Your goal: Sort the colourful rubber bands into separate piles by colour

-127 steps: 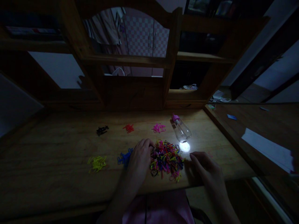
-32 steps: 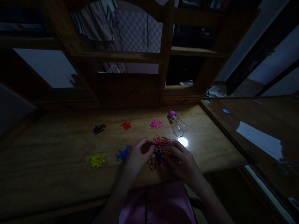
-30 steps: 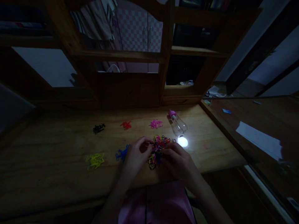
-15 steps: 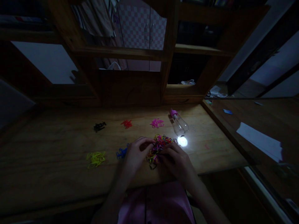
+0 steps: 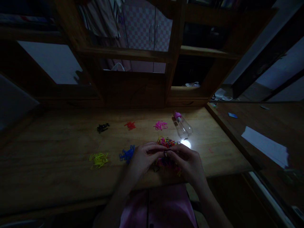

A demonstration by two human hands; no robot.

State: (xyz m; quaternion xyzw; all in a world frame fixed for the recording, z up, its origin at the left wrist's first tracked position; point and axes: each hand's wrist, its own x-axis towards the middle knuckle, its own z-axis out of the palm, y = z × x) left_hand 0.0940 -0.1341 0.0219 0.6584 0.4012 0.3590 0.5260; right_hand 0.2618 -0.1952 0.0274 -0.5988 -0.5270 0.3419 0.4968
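My left hand (image 5: pixel 145 157) and my right hand (image 5: pixel 188 160) meet over a mixed heap of coloured rubber bands (image 5: pixel 165 141). Between their pinched fingertips is a small dark rubber band (image 5: pixel 165 154); the fingers partly cover it and the heap below. Close to my left hand lies a blue pile of rubber bands (image 5: pixel 127 154), with a yellow pile (image 5: pixel 99 160) farther left. Along the back are a black pile (image 5: pixel 103 127), a red pile (image 5: pixel 130 125) and a pink pile (image 5: pixel 161 125).
Behind my right hand, a clear bulb-shaped bottle (image 5: pixel 184 129) with a pink cap lies on its side beside a bright light spot. A wooden shelf unit (image 5: pixel 133 90) rises at the back of the desk (image 5: pixel 59 152). White paper (image 5: pixel 264 146) lies on the surface at right.
My hands have come together, lifting a dark band out of the mixed heap between their fingertips. Before, they were apart with fingers in the heap. More of the blue pile shows now.
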